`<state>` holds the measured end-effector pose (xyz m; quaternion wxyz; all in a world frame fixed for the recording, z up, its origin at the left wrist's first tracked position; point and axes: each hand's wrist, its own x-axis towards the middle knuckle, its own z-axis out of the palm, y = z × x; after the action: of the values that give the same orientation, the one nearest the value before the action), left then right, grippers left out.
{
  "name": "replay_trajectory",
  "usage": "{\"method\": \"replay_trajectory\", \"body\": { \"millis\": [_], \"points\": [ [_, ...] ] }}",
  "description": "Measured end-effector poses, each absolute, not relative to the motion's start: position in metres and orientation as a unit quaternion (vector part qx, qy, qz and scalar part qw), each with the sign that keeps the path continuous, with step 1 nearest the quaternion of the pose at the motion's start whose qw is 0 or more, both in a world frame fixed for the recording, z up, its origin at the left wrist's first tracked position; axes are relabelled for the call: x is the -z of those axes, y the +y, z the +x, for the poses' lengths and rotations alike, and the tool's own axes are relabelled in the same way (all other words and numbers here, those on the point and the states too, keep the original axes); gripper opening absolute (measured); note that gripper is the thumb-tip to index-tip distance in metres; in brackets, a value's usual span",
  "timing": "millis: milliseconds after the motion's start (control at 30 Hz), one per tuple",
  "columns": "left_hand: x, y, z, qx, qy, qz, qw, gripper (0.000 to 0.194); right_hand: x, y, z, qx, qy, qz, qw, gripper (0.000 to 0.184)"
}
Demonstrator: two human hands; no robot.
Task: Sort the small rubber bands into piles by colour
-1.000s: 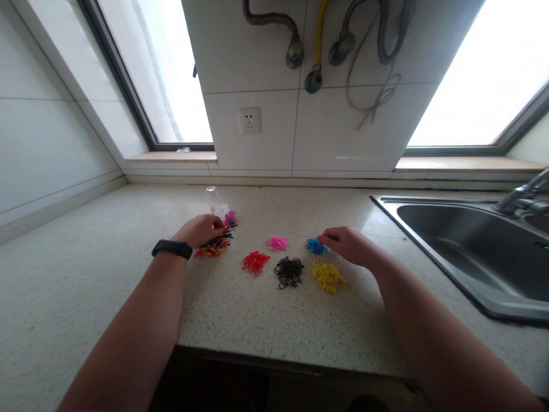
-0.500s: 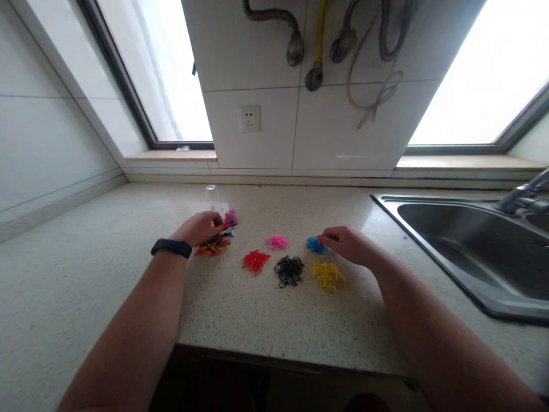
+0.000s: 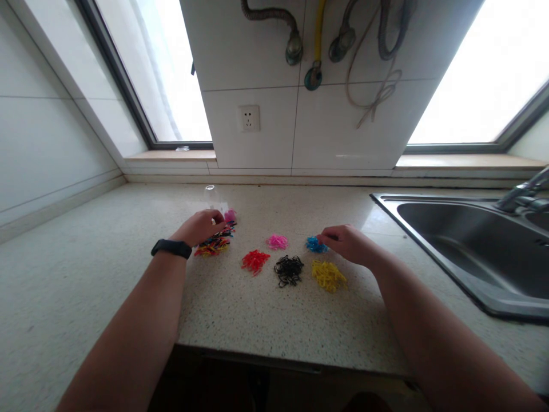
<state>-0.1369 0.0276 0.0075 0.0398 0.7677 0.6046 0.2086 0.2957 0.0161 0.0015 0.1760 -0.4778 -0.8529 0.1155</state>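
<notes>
My left hand (image 3: pixel 205 225) is over a mixed-colour pile of small rubber bands (image 3: pixel 212 246), its fingers curled together. Whatever lies between those fingertips is hidden. At the right, my right hand (image 3: pixel 345 243) has thumb and fingers pinched together at the edge of the blue rubber bands (image 3: pixel 316 245); I cannot make out anything in the pinch. Between the hands lie separate piles of pink rubber bands (image 3: pixel 277 242), red rubber bands (image 3: pixel 255 261) and black rubber bands (image 3: pixel 289 270). Yellow rubber bands (image 3: pixel 328 276) form another pile just below my right hand.
A clear plastic container (image 3: pixel 210 197) and a small pink object (image 3: pixel 230 216) stand behind my left hand. The speckled countertop (image 3: pixel 257 320) ends at a front edge near me. A steel sink (image 3: pixel 467 252) with a faucet (image 3: pixel 525 191) is at the right. A tiled wall rises behind.
Both hands stay nearly in place, the left over the mixed pile and the right at the blue one. The camera view has shifted very slightly.
</notes>
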Motion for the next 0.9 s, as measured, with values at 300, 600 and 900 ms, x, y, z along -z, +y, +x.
{"method": "replay_trajectory", "body": {
  "millis": [300,600,900],
  "points": [
    [-0.021,0.011,-0.092,-0.405,0.470,0.735,0.273,0.022,-0.001,0.016,0.295,-0.114,-0.855,-0.475,0.174,0.042],
    [-0.032,-0.021,-0.034,-0.522,0.229,0.535,0.623,0.023,-0.001,0.016,0.294,-0.124,-0.855,-0.473,0.172,0.043],
    [-0.036,-0.027,-0.029,-0.510,0.186,0.520,0.659,0.021,-0.001,0.016,0.293,-0.111,-0.856,-0.478,0.164,0.042]
  ]
}}
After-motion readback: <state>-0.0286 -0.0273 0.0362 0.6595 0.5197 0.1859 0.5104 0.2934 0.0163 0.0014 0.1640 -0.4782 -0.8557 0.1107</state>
